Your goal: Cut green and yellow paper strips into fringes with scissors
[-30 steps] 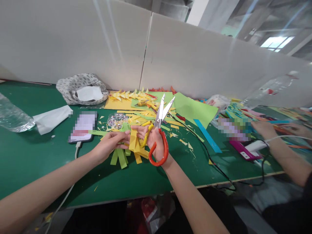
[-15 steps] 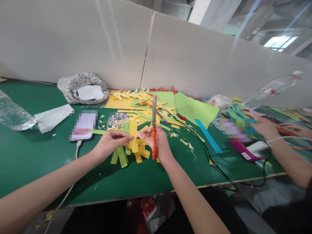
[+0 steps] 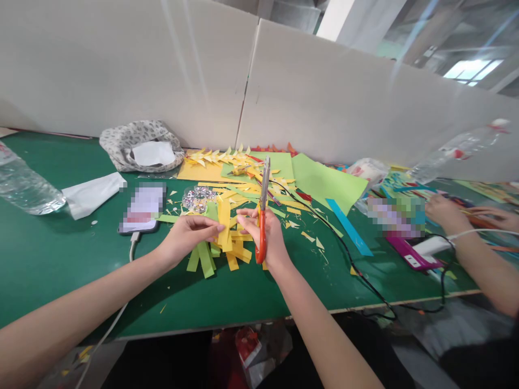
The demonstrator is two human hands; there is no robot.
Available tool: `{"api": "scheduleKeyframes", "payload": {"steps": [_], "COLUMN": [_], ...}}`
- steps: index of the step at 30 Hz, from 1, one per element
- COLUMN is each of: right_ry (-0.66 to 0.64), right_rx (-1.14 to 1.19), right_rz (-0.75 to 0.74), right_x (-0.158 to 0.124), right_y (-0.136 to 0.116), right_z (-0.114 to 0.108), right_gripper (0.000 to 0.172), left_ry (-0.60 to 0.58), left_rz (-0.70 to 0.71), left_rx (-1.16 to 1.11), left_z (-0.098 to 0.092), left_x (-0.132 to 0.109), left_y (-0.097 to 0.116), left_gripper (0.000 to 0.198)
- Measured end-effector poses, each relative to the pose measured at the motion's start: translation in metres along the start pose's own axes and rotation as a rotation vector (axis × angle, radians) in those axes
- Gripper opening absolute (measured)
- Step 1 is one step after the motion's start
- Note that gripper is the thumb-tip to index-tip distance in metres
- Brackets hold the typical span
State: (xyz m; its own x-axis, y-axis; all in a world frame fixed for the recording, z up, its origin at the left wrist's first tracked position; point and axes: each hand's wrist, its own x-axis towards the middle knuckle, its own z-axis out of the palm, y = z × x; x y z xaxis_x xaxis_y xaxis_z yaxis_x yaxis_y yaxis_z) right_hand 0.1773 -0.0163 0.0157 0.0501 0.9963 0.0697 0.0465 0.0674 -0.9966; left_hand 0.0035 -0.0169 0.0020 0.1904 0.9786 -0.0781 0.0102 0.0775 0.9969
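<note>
Between the thumb and fingers of my left hand (image 3: 190,235) is a yellow paper strip (image 3: 224,219), held upright over the table. My right hand (image 3: 267,235) grips a pair of scissors (image 3: 262,237) by the orange handles, blades pointing up and away from me. The right fingertips are a little apart from the strip. Beneath both hands lie more yellow strips (image 3: 239,253) and green strips (image 3: 205,259) in a loose pile. Just behind the pile sits a clear container of shiny beads (image 3: 198,199).
A phone (image 3: 144,208) on a cable, a folded white paper (image 3: 93,195) and a plastic bottle (image 3: 28,181) lie left. Green sheets (image 3: 328,181), a blue strip (image 3: 348,227) and a black cord (image 3: 344,248) are right. A co-worker's hands (image 3: 446,213) work at far right.
My right hand with the scissors has drawn slightly right, away from the yellow strip its fingers were near. My left hand still pinches the strip. The view has shifted a little.
</note>
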Motion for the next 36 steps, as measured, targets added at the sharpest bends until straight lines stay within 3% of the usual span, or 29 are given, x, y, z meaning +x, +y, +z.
{"api": "scheduleKeyframes", "payload": {"steps": [6, 9, 15, 19, 22, 25, 36], "right_ry": [-0.114, -0.07, 0.04, -0.133, -0.235, -0.229, -0.252], "right_rx": [-0.093, -0.128, 0.007, -0.005, -0.081, -0.152, -0.085], "right_rz": [-0.074, -0.084, 0.058, 0.138, 0.083, 0.015, 0.063], "right_x": [-0.004, 0.0, 0.002, -0.003, -0.005, -0.006, -0.005], "right_y": [0.006, 0.012, 0.002, -0.002, 0.006, 0.017, 0.015], "right_z": [0.005, 0.004, 0.0, 0.001, 0.003, 0.005, 0.005], "right_gripper": [0.03, 0.028, 0.031, 0.032, 0.034, 0.031, 0.028], "left_ry": [-0.015, -0.014, 0.011, -0.004, 0.024, 0.031, -0.002], "left_rz": [0.029, 0.031, 0.007, 0.023, 0.036, 0.036, -0.042], "left_rx": [0.05, 0.054, 0.018, 0.012, -0.023, -0.047, -0.169], "left_z": [0.001, 0.001, 0.001, 0.0, 0.0, -0.001, 0.001], "left_x": [-0.001, -0.001, -0.001, 0.0, 0.001, 0.003, 0.003], "left_y": [-0.001, -0.001, 0.001, 0.002, 0.0, -0.003, -0.002], "left_gripper": [0.016, 0.016, 0.016, 0.017, 0.017, 0.015, 0.021]}}
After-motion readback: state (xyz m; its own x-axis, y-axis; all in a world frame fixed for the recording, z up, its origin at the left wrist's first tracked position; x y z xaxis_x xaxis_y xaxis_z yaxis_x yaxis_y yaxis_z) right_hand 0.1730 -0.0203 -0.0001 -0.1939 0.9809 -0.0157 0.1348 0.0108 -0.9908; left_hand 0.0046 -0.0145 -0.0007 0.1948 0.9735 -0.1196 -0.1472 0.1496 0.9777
